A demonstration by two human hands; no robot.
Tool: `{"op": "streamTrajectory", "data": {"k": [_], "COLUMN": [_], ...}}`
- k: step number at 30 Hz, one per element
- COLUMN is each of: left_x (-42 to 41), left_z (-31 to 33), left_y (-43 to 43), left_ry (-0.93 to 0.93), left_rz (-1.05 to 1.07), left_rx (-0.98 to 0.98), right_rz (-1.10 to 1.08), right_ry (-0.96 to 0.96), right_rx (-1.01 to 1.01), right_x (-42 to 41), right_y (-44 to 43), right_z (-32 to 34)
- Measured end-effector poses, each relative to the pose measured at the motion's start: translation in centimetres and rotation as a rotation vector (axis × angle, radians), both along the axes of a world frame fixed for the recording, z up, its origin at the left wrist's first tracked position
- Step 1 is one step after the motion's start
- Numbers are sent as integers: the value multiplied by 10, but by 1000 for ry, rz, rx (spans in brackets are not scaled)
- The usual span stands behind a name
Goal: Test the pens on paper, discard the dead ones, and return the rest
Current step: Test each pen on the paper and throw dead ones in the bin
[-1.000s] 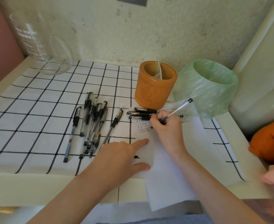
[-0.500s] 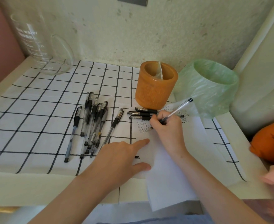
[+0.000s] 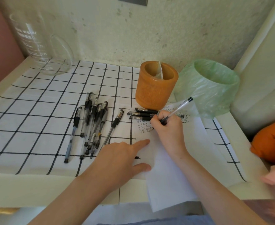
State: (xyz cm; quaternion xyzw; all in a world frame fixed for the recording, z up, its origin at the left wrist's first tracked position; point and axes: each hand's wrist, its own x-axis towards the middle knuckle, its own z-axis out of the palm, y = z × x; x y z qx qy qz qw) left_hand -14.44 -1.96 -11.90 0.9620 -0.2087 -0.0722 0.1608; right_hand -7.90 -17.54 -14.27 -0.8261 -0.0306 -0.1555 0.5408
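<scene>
My right hand grips a clear pen in a writing hold, its tip down on the white paper among rows of small black marks. My left hand lies flat with straight fingers, pressing the paper's left edge. Several black-capped pens lie in a loose pile on the checked cloth to the left. Three more pens lie side by side at the paper's top edge, in front of the orange pen holder.
A bin lined with a green bag stands right of the holder. A large glass beaker stands at the back left by the wall. An orange cloth lies at the right edge. The checked cloth covers the table.
The pen tip has shifted very slightly over the marks as my right hand writes. My left hand has stayed in place on the paper.
</scene>
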Motion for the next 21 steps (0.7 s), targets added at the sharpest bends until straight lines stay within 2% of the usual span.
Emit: {"op": "streamTrajectory", "data": {"k": [4,6,11,15,17,21], "left_x": [-1,-1,4,10,11,12], "left_z": [3,4,11,16,18,22], "left_y": [1,1,1,1,1,4], "left_ry": [20,26,220,255,270,263], "left_rz": [-12,-4,165,265,274,293], "left_rx": [22,-31,-502,-725,-819,-923], "right_rz": [9,-20,-8,82,151,170], "right_ry": [19,52,246,437,471,490], "right_rx": [12,82,380,621,662,605], "right_x": [-1,1,5,5,-5,-31], "right_y": [-1,-2,-8,-9,-9,-8], "right_z": [0,1,14,38,50,58]}}
